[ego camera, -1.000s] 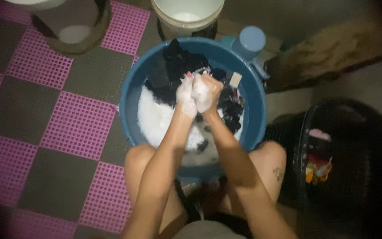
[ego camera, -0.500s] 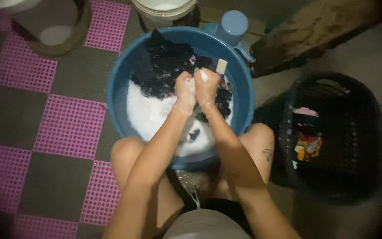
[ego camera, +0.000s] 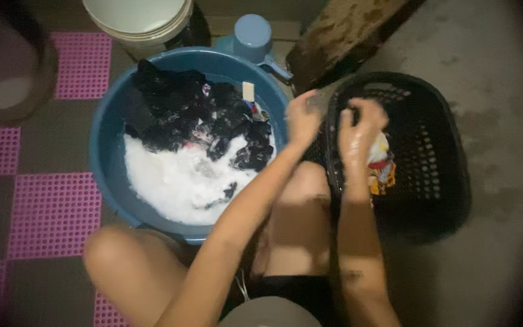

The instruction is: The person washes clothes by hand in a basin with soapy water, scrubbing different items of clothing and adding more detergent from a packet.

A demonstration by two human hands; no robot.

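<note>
- Both hands have left the blue wash basin [ego camera: 107, 130], where half a second ago they were pressed together over the dark clothes, and now sit over the black laundry basket [ego camera: 437, 151] to the person's right.
- The left hand [ego camera: 302, 118] hovers at the laundry basket's near-left rim, fingers loosely curled and holding nothing that I can make out.
- The right hand [ego camera: 358, 130] is inside the laundry basket, soapy, its fingers bent over a dark piece at the rim; motion blur hides whether it grips it.
- So the scrubbing has paused and the work has shifted to the basket.
- The dark clothes [ego camera: 195, 118] stay heaped along the basin's far edge above white suds [ego camera: 177, 181].
- A small pale rectangular tag or soap bar [ego camera: 248, 91] stands among the clothes.
- A red, yellow and white printed item [ego camera: 382, 166] lies in the laundry basket just beside the right hand.
</note>
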